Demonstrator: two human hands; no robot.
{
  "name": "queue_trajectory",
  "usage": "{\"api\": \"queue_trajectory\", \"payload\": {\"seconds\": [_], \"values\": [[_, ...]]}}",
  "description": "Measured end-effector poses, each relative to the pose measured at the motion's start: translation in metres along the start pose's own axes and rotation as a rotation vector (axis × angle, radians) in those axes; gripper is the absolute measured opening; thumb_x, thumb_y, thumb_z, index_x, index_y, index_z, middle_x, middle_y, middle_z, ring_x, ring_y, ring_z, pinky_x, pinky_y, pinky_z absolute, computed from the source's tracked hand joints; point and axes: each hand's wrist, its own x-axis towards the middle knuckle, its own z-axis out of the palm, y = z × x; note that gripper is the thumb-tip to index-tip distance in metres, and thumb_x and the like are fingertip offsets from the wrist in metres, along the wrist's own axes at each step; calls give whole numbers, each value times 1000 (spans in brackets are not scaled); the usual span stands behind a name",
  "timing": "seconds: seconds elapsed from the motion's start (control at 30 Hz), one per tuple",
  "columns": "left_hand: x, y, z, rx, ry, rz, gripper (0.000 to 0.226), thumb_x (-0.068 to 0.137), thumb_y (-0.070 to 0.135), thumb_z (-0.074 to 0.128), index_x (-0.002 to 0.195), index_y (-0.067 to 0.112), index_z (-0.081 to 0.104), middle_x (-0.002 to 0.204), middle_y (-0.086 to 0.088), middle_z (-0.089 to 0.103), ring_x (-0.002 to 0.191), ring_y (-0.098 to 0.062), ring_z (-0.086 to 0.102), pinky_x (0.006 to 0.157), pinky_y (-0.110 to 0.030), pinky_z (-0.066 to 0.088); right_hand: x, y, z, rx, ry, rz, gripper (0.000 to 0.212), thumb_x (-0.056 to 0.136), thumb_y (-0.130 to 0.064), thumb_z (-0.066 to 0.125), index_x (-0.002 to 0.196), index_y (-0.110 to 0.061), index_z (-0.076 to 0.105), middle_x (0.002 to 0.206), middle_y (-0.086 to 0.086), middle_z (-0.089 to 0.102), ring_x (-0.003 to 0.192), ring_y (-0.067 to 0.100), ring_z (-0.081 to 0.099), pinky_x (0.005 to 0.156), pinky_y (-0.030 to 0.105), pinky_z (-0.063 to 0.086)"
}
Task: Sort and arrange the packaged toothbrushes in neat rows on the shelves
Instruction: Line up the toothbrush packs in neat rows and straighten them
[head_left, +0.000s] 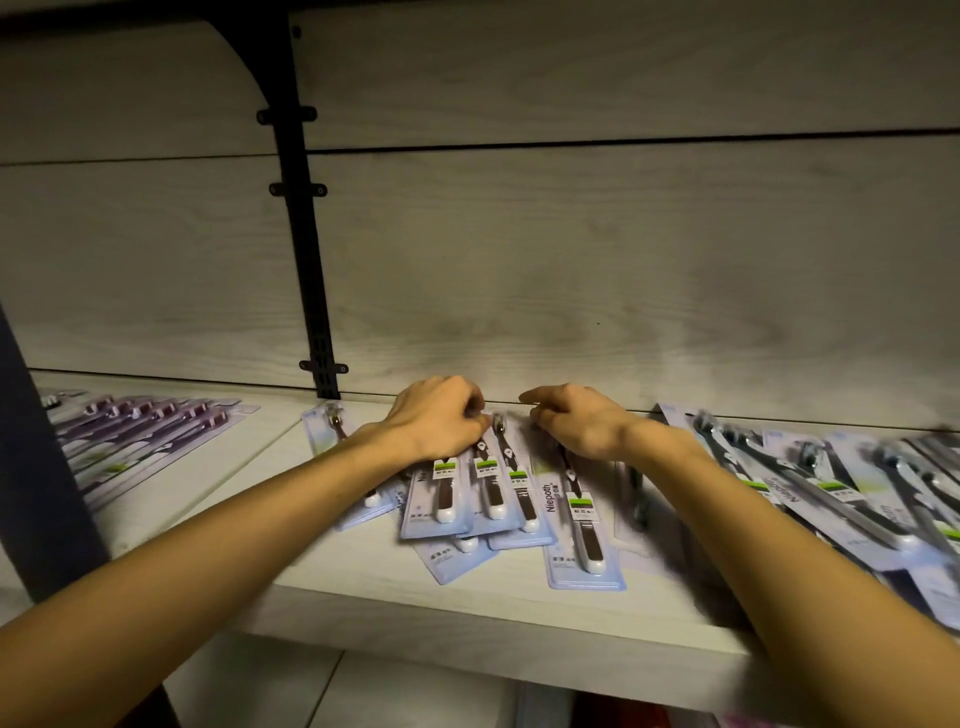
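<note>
- Pale wood-grain shelf (363, 587) carries everything; both hands work at its rear edge, against the back panel (571, 249), with a black slotted upright (311, 291) rising just left of the left hand.
- Right of the right hand: a loose overlapping heap of packaged toothbrushes (841, 493), dark handles, blurred in this view.
- Well left of the left hand: a tidier row of purple-handled packs (145, 436).
- Under and between the hands: a fanned cluster of dark-brown-handled packs (483, 493), overlapping and skewed, several lying beneath others.
- Left hand (441, 421): fingers curled down onto the top ends of the cluster packs; appears to pinch a card edge, though the contact is hidden beneath the knuckles.
- Right hand (576, 426): fingers curled at the top of a neighbouring pack (576, 514); whether it actually holds the pack cannot be told.
- Handling judgement: packs look light, flat, with stiff card backing and a glossy blister front, likely slippery against each other. Best taken by the card edges or top end, squared against the back panel, not by the raised blister.
</note>
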Motion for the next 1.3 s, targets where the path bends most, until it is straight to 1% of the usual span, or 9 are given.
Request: {"api": "queue_trajectory", "payload": {"seconds": [0.23, 0.37, 0.5, 0.63, 0.8, 0.87, 1.03, 1.17, 1.3], "values": [[8, 23, 13, 46, 87, -72, 27, 90, 34, 52, 108, 22, 68, 107, -5, 73, 100, -32, 65, 74, -32, 43, 0, 4, 0, 39, 51, 17, 39, 104, -30, 44, 141, -20, 54, 133, 7, 64, 124, 26, 56, 102, 29, 42], [8, 27, 13, -61, 79, -153, 30, 95, 32, 50, 120, 24, 64, 120, -5, 69, 110, -29, 63, 84, -33, 47, 0, -2, 6, 38, 50, -14, 40, 104, -35, 42, 139, -24, 55, 138, 5, 61, 127, 26, 54, 108, 38, 42], [4, 13, -4, -280, 97, -179, 33, 99, 42, 51, 126, 26, 61, 127, 2, 66, 112, -20, 60, 91, -31, 46, -4, -6, 7, 69, 52, -48, 37, 103, -42, 44, 131, -27, 63, 127, 3, 68, 117, 24, 60, 101, 35, 47], [-20, -20, -30, 32, 196, -90, 37, 95, 49, 55, 122, 24, 64, 126, 0, 64, 113, -22, 61, 85, -33, 45, -10, -19, 7, -4, 51, -79, 53, 98, -62, 38, 134, -29, 59, 132, 3, 63, 121, 26, 57, 103, 42, 47], [-58, -47, -25, 306, 79, -111, 47, 90, 66, 50, 108, 26, 67, 110, 1, 68, 103, -23, 62, 84, -36, 47, -17, -48, 19, 75, -45, -132, 79, 84, -82, 38, 145, -32, 48, 150, -2, 47, 136, 24, 45, 113, 44, 37], [-65, -52, -22, 246, 59, -134, 44, 89, 66, 54, 99, 26, 68, 103, 4, 69, 98, -22, 63, 80, -34, 50, -18, -53, 23, 30, -91, -121, 80, 80, -83, 42, 146, -37, 46, 154, -6, 41, 140, 22, 40, 116, 45, 33], [-62, -61, -24, 97, 19, -140, 26, 87, 51, 66, 97, 27, 70, 96, 10, 70, 95, -20, 64, 79, -33, 51, -16, -52, 22, -3, -108, -98, 59, 89, -62, 49, 143, -38, 50, 157, -4, 36, 142, 23, 37, 118, 41, 29], [-55, -66, -21, -107, -41, -132, 18, 86, 36, 72, 104, 33, 71, 104, 15, 72, 100, -11, 67, 89, -33, 53, -21, -51, 22, -10, -113, -81, 68, 81, -67, 48, 143, -40, 48, 160, -4, 30, 146, 22, 31, 120, 46, 26], [-57, -68, -16, -448, -13, -94, 26, 84, 7, 75, 107, 19, 72, 99, 3, 76, 96, -11, 71, 95, -40, 55, -24, -53, 25, -41, -93, -67, 73, 82, -68, 49, 149, -43, 35, 162, -7, 26, 147, 23, 27, 118, 51, 26]]}}
